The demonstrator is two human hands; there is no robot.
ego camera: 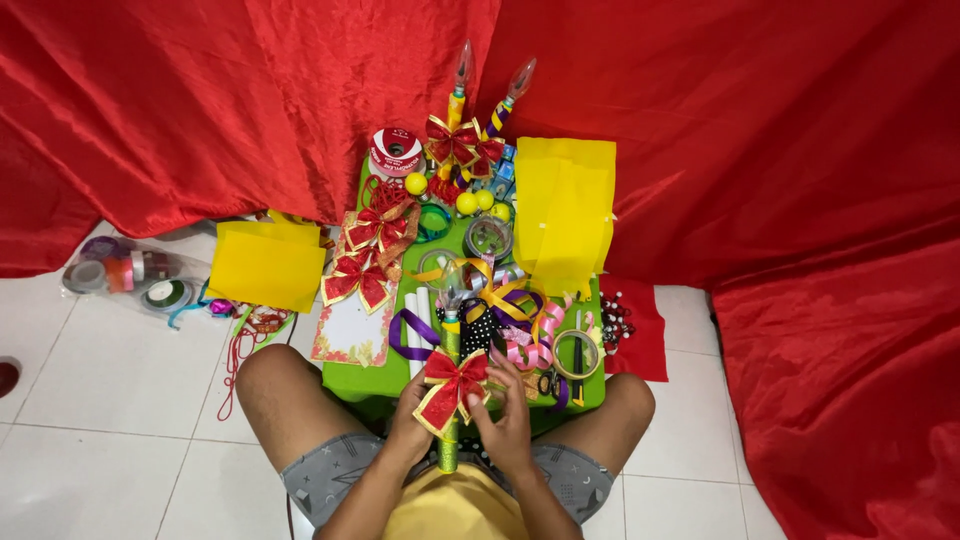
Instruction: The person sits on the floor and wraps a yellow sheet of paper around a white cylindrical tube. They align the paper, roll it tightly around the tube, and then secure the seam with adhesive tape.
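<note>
We sit on the white floor with our knees up, and a small green surface stands between our legs. Our left hand and our right hand are close together, just in front of that surface. Both hands are curled around a thin green stick that stands upright. A red bow with gold edges sits on the stick, and our fingers touch it on both sides. The left hand grips the stick and the left side of the bow. The right hand grips the right side of the bow with its fingertips. At the top of the stick is a clear bulb.

On the green surface lie many curly ribbons in purple, pink and gold. Two more red bows lie on a card at the left. A roll of tape lies at the right edge, near a pair of scissors. Yellow balls lie farther back. Two more sticks with bows stand at the far end. Yellow paper hangs at the right, and more yellow paper lies on the floor at the left. Red cloth is all around us.
</note>
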